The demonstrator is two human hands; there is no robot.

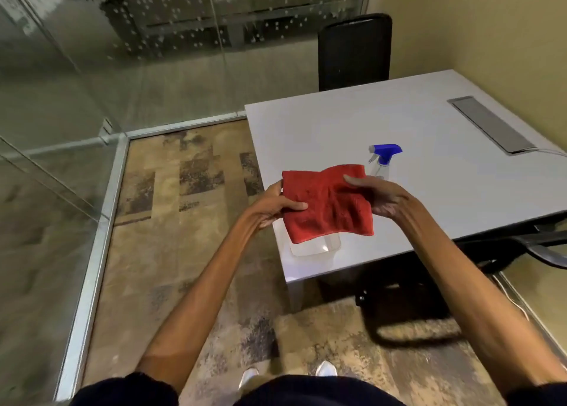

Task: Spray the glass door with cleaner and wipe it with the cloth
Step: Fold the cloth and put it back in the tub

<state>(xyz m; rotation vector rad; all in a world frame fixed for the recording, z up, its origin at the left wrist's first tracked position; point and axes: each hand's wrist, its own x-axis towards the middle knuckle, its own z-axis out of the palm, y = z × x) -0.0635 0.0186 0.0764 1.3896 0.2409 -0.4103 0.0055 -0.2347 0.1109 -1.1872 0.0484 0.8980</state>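
Note:
A red cloth [328, 203] is held spread out above the near left corner of the white table [429, 160]. My left hand [273, 206] pinches its left edge, thumb on top. My right hand [379, 197] grips its right edge. A clear spray bottle with a blue trigger head [383, 155] stands on the table just beyond the cloth, its lower part hidden behind cloth and fingers. Glass panels [76, 77] with a metal floor frame fill the left and far side; which panel is the door I cannot tell.
A clear plastic container [316, 246] lies on the table under the cloth. A black chair [354, 51] stands beyond the table, another chair [521, 246] at the right. A grey cable hatch [491, 125] sits in the tabletop. Patterned carpet [184, 252] covers the floor.

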